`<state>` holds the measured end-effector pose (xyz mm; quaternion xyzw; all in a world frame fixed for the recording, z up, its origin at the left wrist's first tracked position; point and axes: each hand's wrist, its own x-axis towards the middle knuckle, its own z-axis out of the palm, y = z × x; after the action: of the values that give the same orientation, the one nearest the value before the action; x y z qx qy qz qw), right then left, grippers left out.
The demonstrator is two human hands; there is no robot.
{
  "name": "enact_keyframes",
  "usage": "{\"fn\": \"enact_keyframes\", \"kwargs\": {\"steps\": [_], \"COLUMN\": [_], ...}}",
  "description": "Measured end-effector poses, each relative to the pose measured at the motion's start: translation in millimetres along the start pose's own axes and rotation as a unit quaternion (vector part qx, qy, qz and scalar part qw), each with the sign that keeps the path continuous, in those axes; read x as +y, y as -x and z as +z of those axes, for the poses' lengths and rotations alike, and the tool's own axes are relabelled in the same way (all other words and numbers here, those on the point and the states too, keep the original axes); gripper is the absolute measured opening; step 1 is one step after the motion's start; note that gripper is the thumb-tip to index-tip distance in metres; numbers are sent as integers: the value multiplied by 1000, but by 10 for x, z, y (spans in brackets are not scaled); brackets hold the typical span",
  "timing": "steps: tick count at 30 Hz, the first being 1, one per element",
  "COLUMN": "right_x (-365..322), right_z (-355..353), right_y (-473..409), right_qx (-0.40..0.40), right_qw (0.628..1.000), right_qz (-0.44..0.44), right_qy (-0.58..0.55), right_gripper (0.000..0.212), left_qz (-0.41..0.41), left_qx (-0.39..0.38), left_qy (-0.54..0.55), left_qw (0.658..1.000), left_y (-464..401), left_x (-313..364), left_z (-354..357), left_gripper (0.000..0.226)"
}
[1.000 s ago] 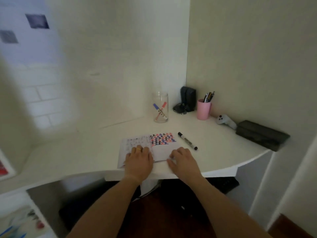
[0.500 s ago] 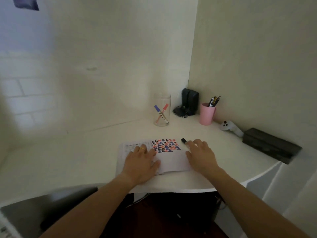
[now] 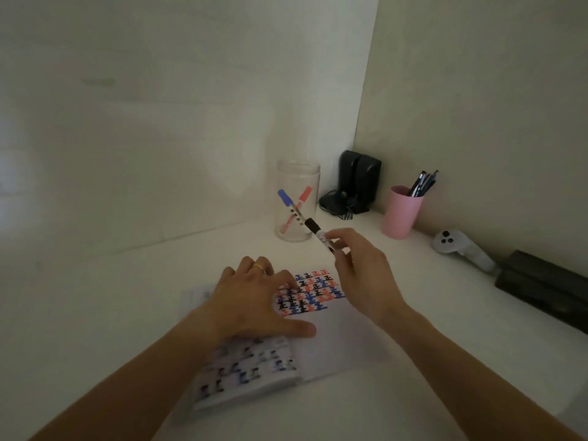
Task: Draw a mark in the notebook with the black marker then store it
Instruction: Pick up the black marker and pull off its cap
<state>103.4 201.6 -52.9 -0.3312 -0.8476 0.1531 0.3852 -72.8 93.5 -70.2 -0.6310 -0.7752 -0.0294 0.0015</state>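
Dim, flat indoor light with soft, faint shadows; wide-angle bending at the edges, and motion blur softens the near foreground.

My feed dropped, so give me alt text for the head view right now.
The right hand holds the capped black marker lifted above the open notebook, while the left hand presses flat on its pages. Behind on the white desk stand a clear jar with blue and red markers and a pink cup of pens.

We are at a home study corner: a white desk [image 3: 127, 297] built into plain walls, a pink pen cup [image 3: 401, 214] at two o'clock, a glass jar [image 3: 297, 205] of markers at twelve, a white game controller [image 3: 458, 248] at three.
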Motion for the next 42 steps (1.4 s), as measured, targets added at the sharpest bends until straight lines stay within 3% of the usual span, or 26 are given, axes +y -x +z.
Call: {"fn": "enact_keyframes", "kwargs": {"steps": [3, 5, 8, 11, 16, 18, 23, 26, 29, 35, 38, 40, 41, 42], "right_x": [35, 132, 287, 328, 223, 195, 92, 56, 64, 34, 32, 4, 21, 82], "right_z": [123, 200, 238, 222, 186, 184, 228, 204, 185, 196, 196, 189, 174, 151], "right_y": [-195, -193, -91, -80, -101, -99, -21, -24, -35, -23, -23, -29, -48, -78], "right_qx": [4, 4, -12, -31, -50, -40, -86, -93, -89, -93, -85, -81, -74, -56], "right_qw": [976, 944, 926, 905, 822, 794, 844, 841, 823, 839, 852, 847, 843, 833], "right_qz": [107, 157, 180, 168, 209, 230, 188, 194, 197, 166, 157, 154, 158, 172], "right_qy": [-188, -288, -332, -389, -527, -561, -496, -497, -525, -509, -493, -502, -509, -522], "right_gripper": [19, 17, 15, 17, 30, 33, 33, 40, 32, 31, 38, 35, 32, 31], "left_qz": [-11, -40, -47, 38, 89, 112, 159, 173, 166, 160, 151, 133, 105, 73], "left_qx": [3, 61, 190, 237, 265, 253, 232, 241, 244, 263, 230, 199, 146, 81], "left_qy": [39, 113, 183, 151, 73, 75, 102, 115, 125, 81, 161, 279, 399, 532], "left_qw": [999, 991, 964, 959, 957, 958, 954, 948, 947, 948, 948, 930, 899, 840], "left_y": [-225, -322, -325, -293, -250, -185, -33, -57, -67, -70, -73, -26, -23, -10], "left_x": [-110, -176, -237, -244, -185, -125, 70, 85, 72, 123, 180, 290, 319, 344], "left_z": [-98, -49, 110, 141, 73, 39, -11, -29, -4, 8, 26, -41, -72, -122], "left_gripper": [88, 83, 80, 71, 21, 22, 34, 42, 40, 37, 45, 57, 58, 53]}}
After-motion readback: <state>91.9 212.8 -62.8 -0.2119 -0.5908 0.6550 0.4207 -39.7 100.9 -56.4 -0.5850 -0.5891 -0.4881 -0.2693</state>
